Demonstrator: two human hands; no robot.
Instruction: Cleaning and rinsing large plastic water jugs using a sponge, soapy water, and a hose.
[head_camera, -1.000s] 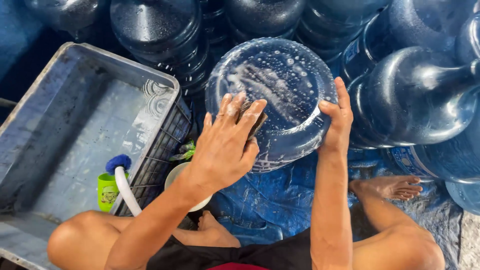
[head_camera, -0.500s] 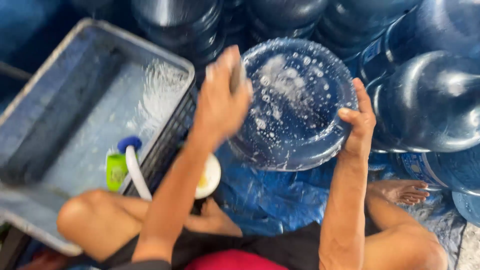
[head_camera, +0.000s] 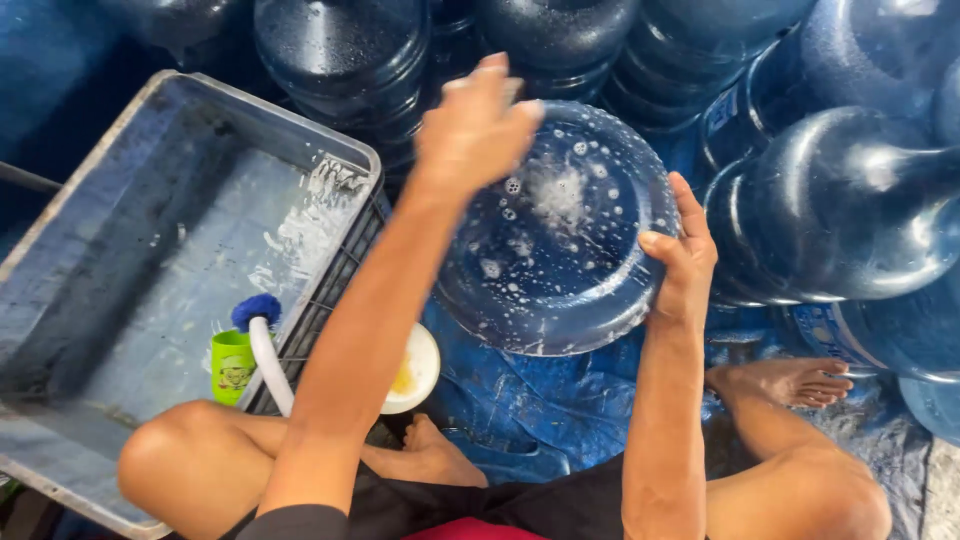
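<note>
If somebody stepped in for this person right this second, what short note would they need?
Left hand: on the top edge of the soapy blue water jug, apparently scrubbing; what it holds is not clear.
Right hand: gripping the jug's right rim, steadying it.
Jug lies with its base towards you, on the blue tarp.
Done: base covered in suds.
Left: foam not yet rinsed off.
Nearby: grey tub with water, white hose, green cup, small white bowl.

Looks like a water jug refill yard. Stacked blue jugs everywhere. Wash crate sits on a tarp floor.
</note>
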